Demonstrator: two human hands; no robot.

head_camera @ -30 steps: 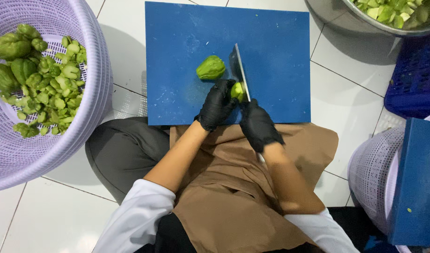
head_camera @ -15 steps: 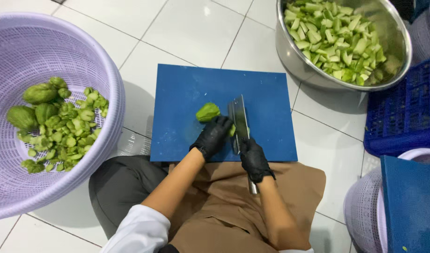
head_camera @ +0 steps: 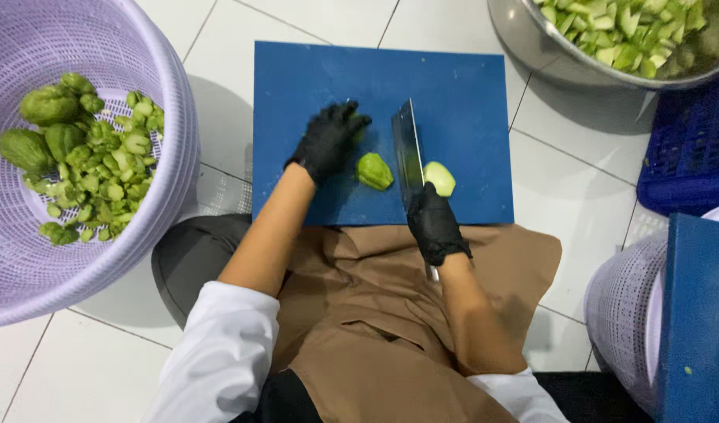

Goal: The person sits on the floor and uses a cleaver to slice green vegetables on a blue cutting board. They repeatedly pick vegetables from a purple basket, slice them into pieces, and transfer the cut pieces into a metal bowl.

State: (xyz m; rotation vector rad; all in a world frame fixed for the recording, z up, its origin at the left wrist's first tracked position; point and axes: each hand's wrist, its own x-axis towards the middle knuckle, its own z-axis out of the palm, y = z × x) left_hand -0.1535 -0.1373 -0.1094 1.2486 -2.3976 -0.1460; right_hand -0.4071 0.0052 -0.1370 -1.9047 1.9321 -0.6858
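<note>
My right hand (head_camera: 435,229), in a black glove, grips the handle of a cleaver (head_camera: 408,153) whose blade stands edge-down on the blue cutting board (head_camera: 461,86). A green vegetable half (head_camera: 373,171) lies just left of the blade. A paler cut half (head_camera: 439,178) lies just right of it, by my right fingers. My left hand (head_camera: 326,142), also gloved in black, is on the board further left, fingers curled over another green piece that is mostly hidden.
A lilac plastic basket (head_camera: 167,94) at the left holds whole and cut green vegetables (head_camera: 93,157). A metal bowl (head_camera: 531,35) of cut pieces sits at the top right. A blue crate (head_camera: 688,149), another lilac basket (head_camera: 621,305) and a blue board (head_camera: 700,321) are at the right.
The vegetable under the cleaver now lies in two halves on either side of the blade. My left hand has moved off it to the left, onto the other piece. The view shifted.
</note>
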